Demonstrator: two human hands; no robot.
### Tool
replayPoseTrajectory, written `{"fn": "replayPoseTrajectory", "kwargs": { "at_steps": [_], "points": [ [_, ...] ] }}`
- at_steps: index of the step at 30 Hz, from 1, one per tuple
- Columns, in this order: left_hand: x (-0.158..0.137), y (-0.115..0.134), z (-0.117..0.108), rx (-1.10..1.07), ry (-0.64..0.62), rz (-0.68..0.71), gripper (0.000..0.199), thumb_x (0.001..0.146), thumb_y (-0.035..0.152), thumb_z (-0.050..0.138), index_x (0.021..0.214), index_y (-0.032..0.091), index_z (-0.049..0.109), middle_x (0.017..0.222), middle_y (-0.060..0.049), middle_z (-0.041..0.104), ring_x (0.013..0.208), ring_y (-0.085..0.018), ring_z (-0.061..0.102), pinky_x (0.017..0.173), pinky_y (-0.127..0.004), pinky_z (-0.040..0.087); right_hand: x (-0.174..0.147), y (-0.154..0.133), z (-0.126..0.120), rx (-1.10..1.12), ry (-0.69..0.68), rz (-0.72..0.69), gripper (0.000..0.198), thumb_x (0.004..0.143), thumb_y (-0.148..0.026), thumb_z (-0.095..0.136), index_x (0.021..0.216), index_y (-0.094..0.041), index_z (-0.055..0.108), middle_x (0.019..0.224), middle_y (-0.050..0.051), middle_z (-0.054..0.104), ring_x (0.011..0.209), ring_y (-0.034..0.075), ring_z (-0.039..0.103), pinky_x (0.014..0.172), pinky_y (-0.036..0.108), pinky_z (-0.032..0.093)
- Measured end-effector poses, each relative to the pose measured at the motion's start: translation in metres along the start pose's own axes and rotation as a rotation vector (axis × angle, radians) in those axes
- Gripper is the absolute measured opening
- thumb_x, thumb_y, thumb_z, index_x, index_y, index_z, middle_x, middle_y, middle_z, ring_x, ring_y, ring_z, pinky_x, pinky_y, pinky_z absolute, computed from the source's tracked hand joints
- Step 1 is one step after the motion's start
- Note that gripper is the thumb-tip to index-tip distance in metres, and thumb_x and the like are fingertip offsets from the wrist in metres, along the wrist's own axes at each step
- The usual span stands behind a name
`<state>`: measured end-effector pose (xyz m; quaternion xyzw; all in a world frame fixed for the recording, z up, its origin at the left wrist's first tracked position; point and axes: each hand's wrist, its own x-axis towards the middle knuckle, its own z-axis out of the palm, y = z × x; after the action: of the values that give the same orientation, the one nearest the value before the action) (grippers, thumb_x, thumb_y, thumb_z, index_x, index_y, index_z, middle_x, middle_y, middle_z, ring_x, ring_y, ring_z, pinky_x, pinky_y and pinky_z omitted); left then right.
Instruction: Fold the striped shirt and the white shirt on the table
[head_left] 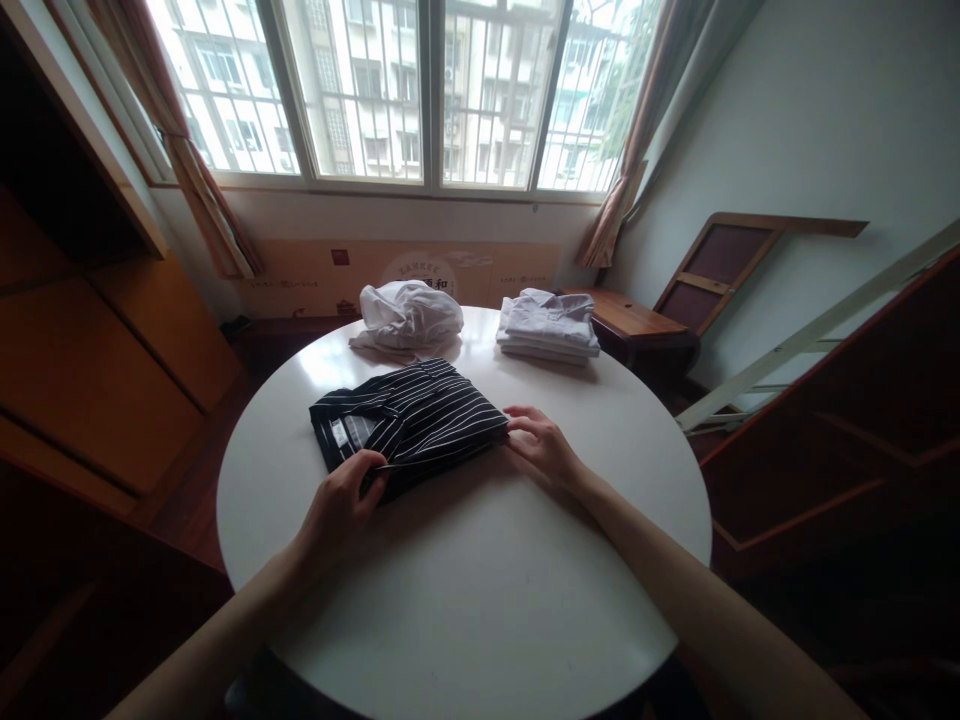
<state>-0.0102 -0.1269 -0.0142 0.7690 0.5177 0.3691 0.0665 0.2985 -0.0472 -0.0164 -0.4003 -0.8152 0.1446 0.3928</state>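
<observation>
A black shirt with white stripes [442,410] lies folded on the round white table [480,600], its collar and pale label toward the left. My left hand [352,485] grips the shirt's near left edge, thumb on top and the other fingers partly hidden under the cloth. At the right corner of the shirt, my right hand [544,440] has its fingers closed about the folded edge; the fingertips are partly out of sight.
Toward the far side of the table sit a crumpled white cloth [412,315] and a stack of folded white shirts [547,325]. Behind them stand a long printed carton [300,275] and a wooden bench [630,315]. A pale ladder [810,345] leans at the right.
</observation>
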Motion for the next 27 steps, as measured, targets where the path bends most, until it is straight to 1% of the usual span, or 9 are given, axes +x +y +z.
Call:
{"fn": "replayPoseTrajectory", "kwargs": {
  "at_steps": [5, 10, 14, 16, 18, 20, 23, 25, 27],
  "points": [
    [0.0, 0.001, 0.0, 0.009, -0.014, -0.019, 0.012, 0.082, 0.024, 0.046, 0.089, 0.019, 0.054, 0.082, -0.003, 0.063, 0.067, -0.015, 0.061, 0.059, -0.027, 0.05, 0.001, -0.001, 0.001, -0.016, -0.084, -0.051, 0.018, 0.075, -0.019, 0.059, 0.091, -0.022, 0.067, 0.121, 0.008, 0.054, 0.11, 0.022, 0.051, 0.092, 0.04, 0.044],
    [0.001, 0.001, 0.0, 0.019, -0.016, -0.013, 0.01, 0.081, 0.022, 0.047, 0.087, 0.019, 0.054, 0.082, -0.003, 0.063, 0.069, -0.016, 0.061, 0.06, -0.027, 0.05, 0.006, -0.003, 0.006, 0.013, -0.133, -0.026, 0.022, 0.083, -0.016, 0.046, 0.087, -0.02, 0.067, 0.114, 0.008, 0.06, 0.098, 0.019, 0.058, 0.085, 0.035, 0.048],
    [0.001, 0.002, 0.0, 0.021, -0.019, -0.012, 0.01, 0.081, 0.022, 0.047, 0.088, 0.019, 0.053, 0.082, -0.003, 0.063, 0.069, -0.016, 0.061, 0.06, -0.027, 0.05, 0.009, -0.002, 0.01, -0.099, -0.116, -0.045, 0.02, 0.082, -0.021, 0.05, 0.094, -0.019, 0.065, 0.129, 0.009, 0.049, 0.116, 0.024, 0.047, 0.095, 0.04, 0.042],
    [0.001, 0.002, 0.0, 0.022, -0.017, -0.013, 0.01, 0.081, 0.022, 0.047, 0.088, 0.019, 0.053, 0.081, -0.003, 0.063, 0.069, -0.016, 0.061, 0.06, -0.027, 0.05, 0.01, -0.004, 0.009, -0.134, -0.156, -0.078, 0.023, 0.082, -0.019, 0.047, 0.098, -0.02, 0.064, 0.132, 0.008, 0.047, 0.118, 0.023, 0.045, 0.097, 0.041, 0.04],
    [0.0, 0.003, 0.0, 0.032, -0.015, -0.021, 0.01, 0.08, 0.023, 0.047, 0.087, 0.019, 0.054, 0.081, -0.002, 0.063, 0.069, -0.015, 0.061, 0.06, -0.026, 0.049, 0.011, -0.007, 0.008, -0.136, -0.207, -0.111, 0.027, 0.083, -0.014, 0.042, 0.098, -0.02, 0.063, 0.124, 0.007, 0.053, 0.11, 0.021, 0.051, 0.092, 0.037, 0.043],
    [0.0, 0.003, -0.001, 0.05, -0.012, -0.028, 0.01, 0.08, 0.023, 0.047, 0.086, 0.019, 0.054, 0.081, -0.002, 0.063, 0.067, -0.015, 0.061, 0.058, -0.026, 0.049, 0.01, -0.01, 0.007, -0.168, -0.221, -0.108, 0.027, 0.082, -0.01, 0.04, 0.09, -0.02, 0.064, 0.104, 0.006, 0.063, 0.09, 0.018, 0.058, 0.081, 0.032, 0.047],
    [-0.001, 0.004, -0.001, 0.074, -0.016, -0.024, 0.008, 0.08, 0.023, 0.047, 0.085, 0.019, 0.053, 0.08, -0.002, 0.063, 0.066, -0.015, 0.06, 0.057, -0.025, 0.048, 0.008, -0.012, 0.009, -0.312, -0.172, -0.07, 0.023, 0.081, -0.011, 0.043, 0.069, -0.018, 0.062, 0.073, 0.004, 0.062, 0.064, 0.015, 0.055, 0.065, 0.028, 0.045],
    [-0.001, 0.004, -0.001, 0.087, -0.02, -0.021, 0.008, 0.08, 0.022, 0.047, 0.084, 0.019, 0.052, 0.081, -0.002, 0.062, 0.067, -0.015, 0.06, 0.058, -0.025, 0.048, 0.006, -0.013, 0.012, -0.404, -0.141, -0.073, 0.023, 0.081, -0.013, 0.046, 0.062, -0.018, 0.058, 0.064, 0.003, 0.059, 0.058, 0.014, 0.051, 0.062, 0.027, 0.043],
    [-0.001, 0.004, -0.002, 0.096, -0.026, -0.027, 0.008, 0.08, 0.022, 0.047, 0.084, 0.019, 0.052, 0.081, -0.002, 0.062, 0.068, -0.015, 0.06, 0.059, -0.026, 0.048, 0.004, -0.015, 0.013, -0.437, -0.11, -0.096, 0.022, 0.081, -0.013, 0.047, 0.061, -0.018, 0.058, 0.064, 0.004, 0.059, 0.059, 0.015, 0.052, 0.062, 0.027, 0.043]
  ]
}}
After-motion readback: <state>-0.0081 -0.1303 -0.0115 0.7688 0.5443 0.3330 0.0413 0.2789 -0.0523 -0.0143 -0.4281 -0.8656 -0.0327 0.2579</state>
